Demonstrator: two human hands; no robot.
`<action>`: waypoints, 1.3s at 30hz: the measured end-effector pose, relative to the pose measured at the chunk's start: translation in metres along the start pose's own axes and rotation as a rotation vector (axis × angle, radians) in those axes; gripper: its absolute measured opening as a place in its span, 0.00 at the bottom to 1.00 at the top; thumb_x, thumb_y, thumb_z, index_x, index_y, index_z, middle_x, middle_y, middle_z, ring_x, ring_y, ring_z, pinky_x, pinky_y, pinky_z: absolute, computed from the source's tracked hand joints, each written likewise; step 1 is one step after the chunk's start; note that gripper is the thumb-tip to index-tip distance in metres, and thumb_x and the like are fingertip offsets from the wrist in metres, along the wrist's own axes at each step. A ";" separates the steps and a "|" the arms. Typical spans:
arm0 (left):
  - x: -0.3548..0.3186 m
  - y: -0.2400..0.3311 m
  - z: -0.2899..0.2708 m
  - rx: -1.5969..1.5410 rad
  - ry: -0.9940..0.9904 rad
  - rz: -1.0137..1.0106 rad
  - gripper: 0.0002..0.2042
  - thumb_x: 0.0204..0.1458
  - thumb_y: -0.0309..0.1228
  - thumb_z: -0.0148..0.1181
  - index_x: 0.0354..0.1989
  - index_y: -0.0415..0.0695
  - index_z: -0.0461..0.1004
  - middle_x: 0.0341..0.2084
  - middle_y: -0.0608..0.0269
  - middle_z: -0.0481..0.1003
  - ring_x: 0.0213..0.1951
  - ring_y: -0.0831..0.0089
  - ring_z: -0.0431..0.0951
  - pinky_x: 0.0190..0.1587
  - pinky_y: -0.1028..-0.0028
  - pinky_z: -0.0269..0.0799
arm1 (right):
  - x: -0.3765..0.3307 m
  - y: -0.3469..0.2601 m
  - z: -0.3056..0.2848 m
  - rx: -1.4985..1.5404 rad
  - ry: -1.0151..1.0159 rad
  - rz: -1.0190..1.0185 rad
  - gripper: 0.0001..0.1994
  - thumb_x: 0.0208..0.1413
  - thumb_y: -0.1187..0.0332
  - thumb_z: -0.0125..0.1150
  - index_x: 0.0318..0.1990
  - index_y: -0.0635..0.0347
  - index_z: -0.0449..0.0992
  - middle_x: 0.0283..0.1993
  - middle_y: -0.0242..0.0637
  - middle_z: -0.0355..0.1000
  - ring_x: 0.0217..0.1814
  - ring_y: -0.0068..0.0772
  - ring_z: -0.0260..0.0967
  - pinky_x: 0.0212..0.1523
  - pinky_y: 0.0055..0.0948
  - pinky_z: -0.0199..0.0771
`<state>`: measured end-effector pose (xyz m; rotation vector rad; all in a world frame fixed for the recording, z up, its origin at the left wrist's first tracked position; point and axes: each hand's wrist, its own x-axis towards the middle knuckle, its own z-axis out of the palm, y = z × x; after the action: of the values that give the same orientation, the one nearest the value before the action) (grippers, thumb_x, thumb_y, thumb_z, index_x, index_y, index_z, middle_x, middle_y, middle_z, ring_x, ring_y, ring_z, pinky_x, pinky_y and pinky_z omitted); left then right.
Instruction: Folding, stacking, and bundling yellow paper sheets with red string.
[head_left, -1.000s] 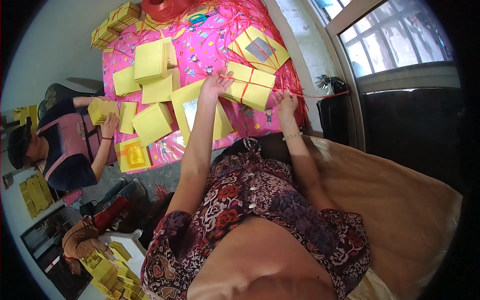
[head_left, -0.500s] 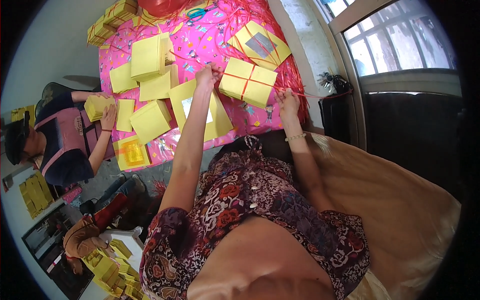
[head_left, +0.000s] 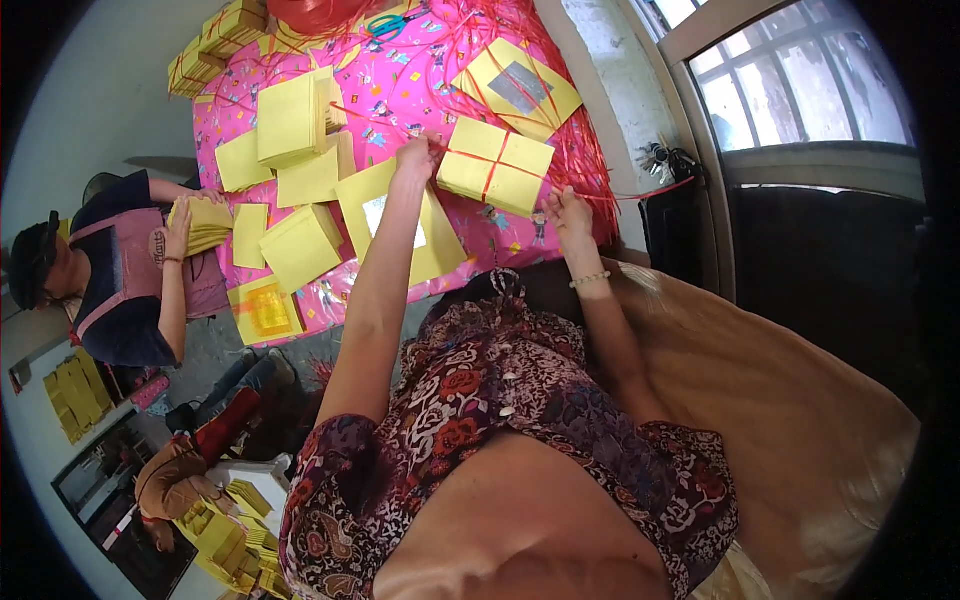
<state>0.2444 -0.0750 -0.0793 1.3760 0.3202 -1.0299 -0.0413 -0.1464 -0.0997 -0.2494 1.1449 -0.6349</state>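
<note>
A stack of yellow paper [head_left: 515, 158] lies before me on the table, with red plastic ribbon [head_left: 489, 180] crossed over its top. My left hand [head_left: 418, 160] is at the stack's left side, fingers closed on the ribbon there. At its lower right corner, my right hand [head_left: 570, 218] pinches the ribbon, whose loose end stretches out to the right. Below my left forearm are large yellow sheets [head_left: 440, 245], partly covered by the arm. Another yellow sheet with a silver square [head_left: 520, 88] lies just beyond the tied stack.
The table has a pink patterned cover [head_left: 480, 238]. More yellow stacks [head_left: 290, 115] stand on the left; teal-handled scissors [head_left: 385, 27] and loose red ribbon [head_left: 565, 80] lie at the back. A co-worker [head_left: 125, 260] holds yellow paper at the left edge. A wall ledge [head_left: 600, 80] borders the right.
My right hand has shifted slightly down and left, beside the stack's corner. My left hand stays nearly in place. The co-worker's hands have moved on their paper.
</note>
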 end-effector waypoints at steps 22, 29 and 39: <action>0.056 -0.012 -0.005 0.815 0.009 0.033 0.11 0.47 0.20 0.56 0.37 0.23 0.72 0.33 0.44 0.76 0.28 0.59 0.79 0.24 0.62 0.74 | 0.021 0.014 0.009 -0.368 0.112 0.109 0.08 0.57 0.63 0.58 0.33 0.57 0.70 0.30 0.30 0.71 0.27 0.27 0.67 0.25 0.31 0.74; 0.094 -0.027 -0.027 0.819 0.016 -0.064 0.14 0.47 0.23 0.57 0.39 0.23 0.70 0.33 0.43 0.76 0.30 0.55 0.80 0.24 0.59 0.75 | 0.027 0.029 0.014 -0.546 0.232 -0.122 0.12 0.52 0.65 0.63 0.22 0.61 0.72 0.24 0.31 0.70 0.25 0.23 0.63 0.27 0.28 0.64; 0.082 -0.034 -0.021 0.824 -0.094 0.003 0.16 0.51 0.28 0.54 0.42 0.25 0.71 0.35 0.46 0.76 0.32 0.59 0.79 0.31 0.61 0.75 | 0.023 0.046 0.010 -0.590 0.400 -0.253 0.12 0.50 0.62 0.64 0.28 0.64 0.75 0.26 0.38 0.73 0.28 0.33 0.67 0.33 0.34 0.66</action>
<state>0.2721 -0.0850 -0.1662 2.0411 -0.2138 -1.2845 -0.0102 -0.1247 -0.1359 -0.8065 1.6930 -0.5673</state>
